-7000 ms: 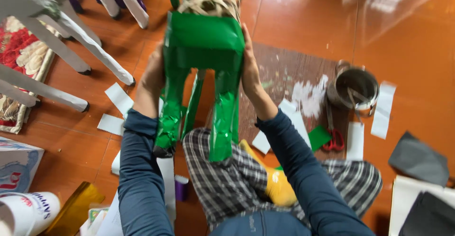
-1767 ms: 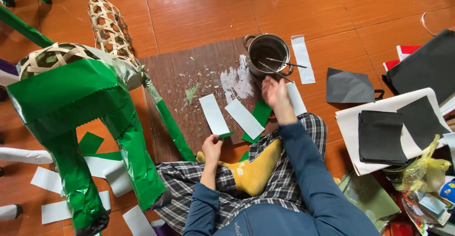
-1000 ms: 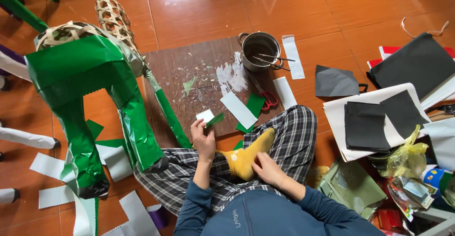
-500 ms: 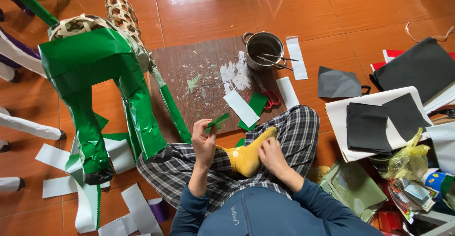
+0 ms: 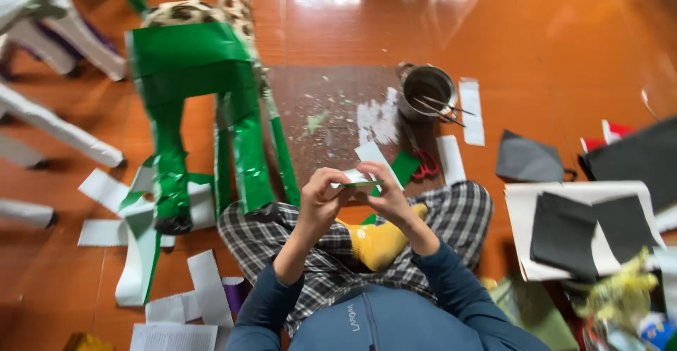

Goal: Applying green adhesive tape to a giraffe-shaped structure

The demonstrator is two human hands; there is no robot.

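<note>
Fingers of both hands are pinched on a small green paper strip, held level above the lap between the left hand and right hand; a white backing possibly shows.

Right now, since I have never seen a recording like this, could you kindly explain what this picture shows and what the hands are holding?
There is no machine: a camera worn on a person's head looks down at their own lap and the orange floor. The person sits cross-legged in checked trousers and a yellow sock. The left hand and right hand together hold a small green paper strip.

To the left stands a woven frame figure partly wrapped in shiny green paper. Ahead lies a brown glue-smeared board with a grey metal pot and red-handled scissors. White paper strips lie around, and dark grey paper sheets lie to the right.
</note>
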